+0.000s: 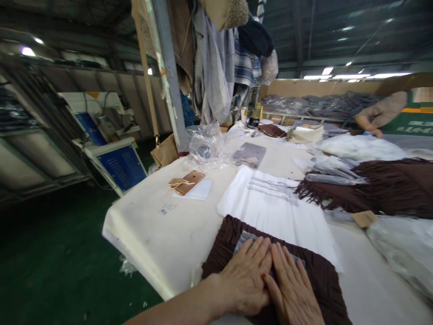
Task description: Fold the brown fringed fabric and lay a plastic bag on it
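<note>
Brown scarf (pixel 314 271) | left hand (pixel 245 277), right hand (pixel 292 289) | hands flat, pressing it

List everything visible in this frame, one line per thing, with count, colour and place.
folded fringed cloth: one, dark brown, near table edge under both hands
plastic bags: a flat stack, white, behind that cloth
fringed cloth pile: one, dark brown, right
phone: one, rose gold, left of middle
table: one, cream
hanging garments: several, plaid and grey, on the post
co-worker's hand: one, far right
left hand: flat on the folded cloth
right hand: flat beside it, touching
</note>
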Demonstrator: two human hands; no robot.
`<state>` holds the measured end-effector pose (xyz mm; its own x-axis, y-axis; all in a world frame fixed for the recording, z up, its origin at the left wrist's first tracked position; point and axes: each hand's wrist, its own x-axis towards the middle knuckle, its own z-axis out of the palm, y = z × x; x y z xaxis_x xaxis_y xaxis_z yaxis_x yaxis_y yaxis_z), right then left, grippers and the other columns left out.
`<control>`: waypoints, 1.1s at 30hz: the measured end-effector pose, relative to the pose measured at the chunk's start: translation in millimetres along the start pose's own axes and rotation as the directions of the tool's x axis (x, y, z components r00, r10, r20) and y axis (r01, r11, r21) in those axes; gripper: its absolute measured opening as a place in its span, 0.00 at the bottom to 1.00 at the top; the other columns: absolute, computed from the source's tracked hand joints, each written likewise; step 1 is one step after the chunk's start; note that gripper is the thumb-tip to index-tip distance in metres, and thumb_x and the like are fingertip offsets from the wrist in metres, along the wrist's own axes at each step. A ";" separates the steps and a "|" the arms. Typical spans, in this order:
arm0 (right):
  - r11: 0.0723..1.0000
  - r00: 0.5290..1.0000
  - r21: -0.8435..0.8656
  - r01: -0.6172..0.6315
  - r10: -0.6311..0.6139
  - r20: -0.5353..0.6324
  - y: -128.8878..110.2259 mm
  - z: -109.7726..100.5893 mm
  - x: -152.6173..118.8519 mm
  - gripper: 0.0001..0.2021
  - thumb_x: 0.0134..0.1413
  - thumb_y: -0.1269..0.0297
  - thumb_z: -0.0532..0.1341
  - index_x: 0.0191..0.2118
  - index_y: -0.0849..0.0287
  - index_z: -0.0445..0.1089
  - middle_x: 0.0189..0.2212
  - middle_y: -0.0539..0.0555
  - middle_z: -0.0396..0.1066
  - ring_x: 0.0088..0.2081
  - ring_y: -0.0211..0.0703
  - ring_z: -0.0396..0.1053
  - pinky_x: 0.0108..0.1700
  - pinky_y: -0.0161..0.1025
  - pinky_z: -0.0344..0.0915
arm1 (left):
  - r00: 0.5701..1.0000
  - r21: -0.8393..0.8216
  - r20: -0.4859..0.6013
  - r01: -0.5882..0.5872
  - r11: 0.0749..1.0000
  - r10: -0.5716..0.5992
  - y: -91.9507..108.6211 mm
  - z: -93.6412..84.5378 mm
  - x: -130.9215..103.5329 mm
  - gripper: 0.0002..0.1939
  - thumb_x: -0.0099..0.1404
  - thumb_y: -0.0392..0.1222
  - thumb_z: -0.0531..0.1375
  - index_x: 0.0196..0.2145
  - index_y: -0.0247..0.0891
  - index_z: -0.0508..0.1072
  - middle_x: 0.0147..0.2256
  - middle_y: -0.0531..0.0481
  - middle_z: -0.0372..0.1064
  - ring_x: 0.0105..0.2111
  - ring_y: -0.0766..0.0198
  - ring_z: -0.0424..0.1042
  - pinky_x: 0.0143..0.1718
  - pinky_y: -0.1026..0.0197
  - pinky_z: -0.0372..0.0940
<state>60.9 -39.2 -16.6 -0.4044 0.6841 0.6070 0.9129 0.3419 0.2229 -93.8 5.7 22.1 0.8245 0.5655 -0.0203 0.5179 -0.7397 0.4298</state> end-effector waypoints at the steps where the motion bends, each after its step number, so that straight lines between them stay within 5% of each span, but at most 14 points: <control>1: 0.999 0.999 0.014 0.043 -0.044 0.010 0.1 3.8 -4.9 0.22 0.61 0.64 0.42 0.57 0.67 0.56 0.50 0.68 0.67 0.57 0.59 0.57 0.49 0.55 0.58 | 1.000 -0.016 0.019 0.013 1.000 -0.013 1.1 -2.8 -1.9 0.34 0.68 0.49 0.45 0.63 0.24 0.39 0.64 0.32 0.35 0.64 0.50 0.34 0.63 0.48 0.39; 5: 0.982 0.986 0.089 0.169 -0.169 -0.010 3.6 6.1 -11.7 0.18 0.57 0.71 0.44 0.44 0.63 0.68 0.50 0.73 0.64 0.63 0.68 0.41 0.47 0.62 0.57 | 0.994 -0.040 0.041 0.101 0.994 -0.100 -3.2 -21.1 -12.2 0.43 0.63 0.53 0.55 0.61 0.17 0.41 0.63 0.26 0.36 0.63 0.45 0.35 0.63 0.47 0.41; 8: 0.982 0.985 0.077 0.170 -0.168 -0.032 3.0 2.4 -6.5 0.19 0.56 0.74 0.43 0.40 0.66 0.71 0.48 0.76 0.65 0.63 0.69 0.37 0.46 0.63 0.58 | 0.984 -0.047 -0.134 0.112 0.993 -0.117 -17.0 -39.6 -36.6 0.37 0.62 0.46 0.58 0.60 0.21 0.49 0.61 0.30 0.47 0.62 0.50 0.45 0.62 0.52 0.49; 9: 0.986 0.988 0.071 0.151 -0.149 -0.037 2.1 1.6 -4.9 0.19 0.56 0.75 0.43 0.39 0.67 0.71 0.47 0.77 0.66 0.63 0.69 0.36 0.45 0.63 0.59 | 0.956 -0.035 -0.255 0.143 0.989 -0.148 -22.3 -44.0 -50.7 0.31 0.64 0.43 0.57 0.59 0.25 0.52 0.59 0.33 0.53 0.61 0.54 0.51 0.60 0.54 0.53; 11: 0.991 0.993 0.071 0.111 -0.109 -0.032 -0.2 1.2 -3.2 0.21 0.56 0.75 0.42 0.39 0.67 0.72 0.47 0.77 0.66 0.63 0.67 0.36 0.44 0.63 0.61 | 0.826 0.018 -0.514 0.281 0.960 -0.232 -31.6 -45.8 -87.7 0.20 0.66 0.36 0.52 0.56 0.31 0.58 0.51 0.39 0.65 0.53 0.60 0.63 0.54 0.55 0.62; 12: 0.992 0.995 0.076 0.101 -0.099 -0.031 -1.3 1.5 -3.1 0.21 0.56 0.75 0.42 0.39 0.67 0.72 0.48 0.77 0.66 0.63 0.67 0.36 0.44 0.64 0.61 | 0.755 0.065 -0.605 0.364 0.929 -0.253 -34.6 -42.1 -109.1 0.18 0.66 0.34 0.50 0.54 0.33 0.60 0.45 0.41 0.69 0.48 0.60 0.67 0.50 0.55 0.66; 13: 0.992 0.995 0.084 0.098 -0.096 -0.031 -2.2 1.9 -3.4 0.20 0.56 0.75 0.42 0.40 0.66 0.72 0.48 0.76 0.65 0.63 0.67 0.37 0.45 0.64 0.62 | 0.733 0.155 -0.642 0.410 0.899 -0.224 -36.1 -35.3 -130.9 0.18 0.66 0.32 0.50 0.54 0.33 0.61 0.43 0.42 0.69 0.45 0.60 0.68 0.47 0.55 0.68; 16: 0.994 0.999 0.098 0.046 -0.046 -0.009 -4.4 2.3 -4.3 0.20 0.58 0.71 0.43 0.41 0.65 0.73 0.49 0.73 0.66 0.60 0.69 0.50 0.45 0.64 0.63 | 0.873 0.486 -0.487 0.242 0.840 0.030 -32.5 -2.9 -183.0 0.28 0.61 0.23 0.48 0.57 0.42 0.59 0.52 0.40 0.61 0.54 0.54 0.61 0.50 0.49 0.64; 18: 0.996 1.000 0.088 -0.019 0.017 0.022 -5.2 1.6 -3.9 0.22 0.60 0.66 0.42 0.41 0.66 0.73 0.48 0.71 0.68 0.53 0.68 0.61 0.45 0.62 0.64 | 0.914 0.555 -0.387 0.125 0.822 0.122 -27.6 18.9 -196.5 0.33 0.59 0.21 0.48 0.58 0.49 0.57 0.56 0.42 0.57 0.57 0.53 0.57 0.54 0.46 0.59; 22: 0.998 0.998 0.057 -0.036 0.034 0.048 -5.5 -0.2 -2.3 0.24 0.61 0.63 0.41 0.43 0.68 0.73 0.47 0.70 0.69 0.49 0.66 0.66 0.45 0.60 0.66 | 0.915 0.588 -0.346 0.040 0.808 0.208 -27.9 33.8 -180.7 0.25 0.64 0.24 0.48 0.56 0.41 0.60 0.53 0.43 0.61 0.57 0.56 0.57 0.58 0.47 0.52; 25: 0.999 0.999 0.043 -0.015 0.014 0.033 -5.8 0.0 -2.6 0.23 0.61 0.65 0.41 0.44 0.67 0.73 0.48 0.69 0.69 0.50 0.66 0.66 0.46 0.60 0.65 | 0.903 0.598 -0.336 -0.017 0.802 0.269 -36.7 21.1 -165.0 0.19 0.66 0.25 0.45 0.51 0.30 0.65 0.47 0.43 0.67 0.54 0.59 0.59 0.61 0.50 0.46; 28: 0.998 0.998 0.042 -0.042 0.040 0.050 -6.8 0.8 -4.3 0.23 0.62 0.64 0.42 0.46 0.68 0.71 0.49 0.69 0.68 0.50 0.65 0.65 0.47 0.59 0.64 | 0.898 0.546 -0.297 -0.119 0.829 0.324 -43.5 3.9 -163.1 0.17 0.68 0.27 0.44 0.49 0.30 0.66 0.45 0.44 0.70 0.52 0.60 0.61 0.59 0.53 0.50; 31: 0.992 0.992 0.062 -0.108 0.104 0.072 -7.9 3.5 -7.1 0.24 0.62 0.60 0.43 0.51 0.72 0.66 0.52 0.71 0.64 0.53 0.63 0.63 0.51 0.58 0.61 | 0.903 0.314 -0.361 -0.117 0.942 0.232 -45.4 -10.1 -165.8 0.14 0.69 0.36 0.48 0.50 0.33 0.65 0.46 0.43 0.70 0.51 0.60 0.63 0.53 0.56 0.60; 33: 0.986 0.989 0.090 -0.138 0.132 0.069 -8.9 8.4 -9.4 0.26 0.62 0.58 0.43 0.54 0.74 0.62 0.54 0.71 0.62 0.54 0.61 0.61 0.53 0.58 0.58 | 0.868 -0.004 -0.494 0.064 0.998 -0.057 -44.1 -18.8 -160.9 0.13 0.69 0.41 0.49 0.48 0.37 0.67 0.44 0.44 0.71 0.47 0.61 0.68 0.48 0.58 0.66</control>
<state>56.1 -43.2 -30.7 -0.2834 0.7661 0.5769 0.9513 0.3008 0.0678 -253.6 -45.8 23.5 0.5732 0.7132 0.4035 0.5684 -0.7007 0.4311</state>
